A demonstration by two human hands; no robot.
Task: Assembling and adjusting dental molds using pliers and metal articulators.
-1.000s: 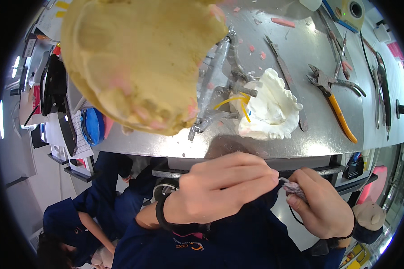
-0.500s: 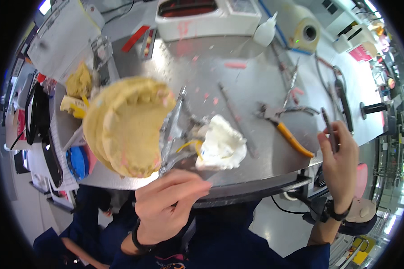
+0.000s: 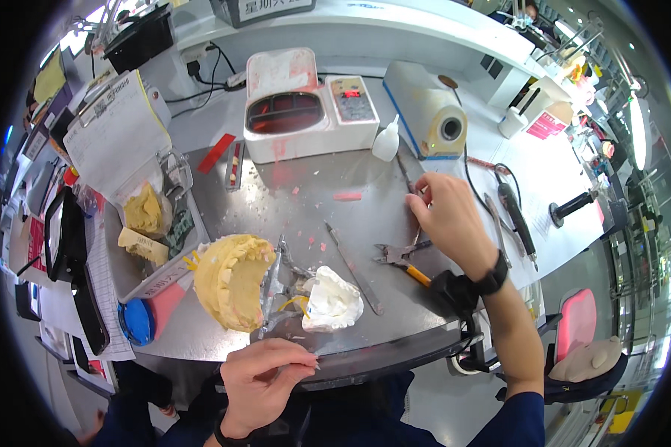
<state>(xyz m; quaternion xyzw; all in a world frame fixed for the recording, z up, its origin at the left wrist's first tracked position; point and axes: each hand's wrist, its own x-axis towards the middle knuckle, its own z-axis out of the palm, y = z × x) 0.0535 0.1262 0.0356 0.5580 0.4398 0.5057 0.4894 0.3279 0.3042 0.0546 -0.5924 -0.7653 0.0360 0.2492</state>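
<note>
My left hand (image 3: 265, 376) is at the front edge of the bench, its thumb and fingers pinched together; a tiny pale bit shows at the tips, too small to name. My right hand (image 3: 449, 216) reaches over the metal tray, fingers closed about a slim dark-handled instrument that they mostly hide. Between the hands lies a metal articulator (image 3: 274, 287), opened out. A yellow plaster dental cast (image 3: 224, 287) with a row of teeth is on its left side, a white plaster piece (image 3: 332, 302) on its right. Beside them rests a thin metal spatula (image 3: 354, 268).
Orange-handled pliers (image 3: 417, 274) lie below my right hand. Behind are a white wax heater (image 3: 298, 141), a squeeze bottle (image 3: 386, 141) and a beige machine (image 3: 429, 112). A box with plaster pieces (image 3: 138, 268) and a blue round lid (image 3: 136, 322) stand left; a black handpiece (image 3: 516, 216) lies right.
The view has tilted up and back. My right hand has moved from the tray's right edge inward and away, over the instruments. My left hand stays at the front edge, still pinched.
</note>
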